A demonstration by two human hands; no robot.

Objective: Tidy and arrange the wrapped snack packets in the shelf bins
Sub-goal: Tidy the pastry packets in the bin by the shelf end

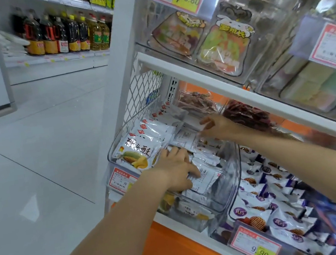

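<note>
Two grips at work in the clear plastic shelf bin (233, 174) on the lower shelf, at its left end.

White foil snack packets printed with yellow corn (138, 151) stand in a row along the bin's left side, with others lying loose in the middle. The left grip (175, 167) lies open, fingers spread against the standing row and thumb pressed on a loose packet. The right grip (217, 126), farther back, pinches one small white packet (193, 126) between thumb and fingers. Purple-and-white wrapped snacks (269, 217) fill the bin to the right.
</note>
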